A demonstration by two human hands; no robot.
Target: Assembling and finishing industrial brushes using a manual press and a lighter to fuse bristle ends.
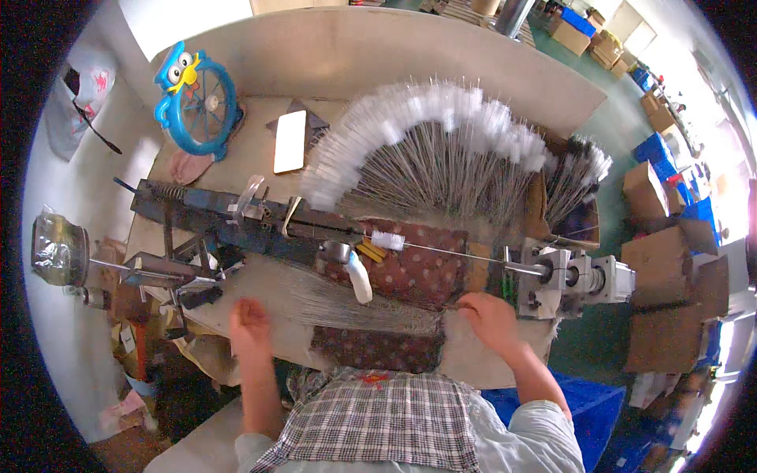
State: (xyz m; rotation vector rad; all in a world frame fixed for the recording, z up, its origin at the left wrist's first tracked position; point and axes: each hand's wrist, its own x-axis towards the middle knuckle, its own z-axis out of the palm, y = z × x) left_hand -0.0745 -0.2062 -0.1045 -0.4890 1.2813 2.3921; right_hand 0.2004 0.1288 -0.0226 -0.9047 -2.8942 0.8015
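Note:
My left hand point(251, 319), fingers curled in and somewhat blurred, is over the table's front left part, below the metal lever mechanism point(177, 272). What it may hold is hidden. Over the right part of the table, my right hand point(490, 319) has its fingertips drawn together near the right ends of a loose bundle of thin wires point(355, 303). Anything between them is too small to see. A bottle brush point(388, 241) with white bristles is stretched level across the machine, its wire stem running right to the motor-driven spindle point(536, 270). A white-handled lever point(359, 280) stands just below the brush.
A large fan of finished white brushes point(441, 150) lies behind the machine. Darker brushes stand in a cardboard box point(568, 229). Toward the back left are a phone point(290, 142) and a blue toy wheel point(197, 102). A metal guard wall point(355, 47) closes the table's far side.

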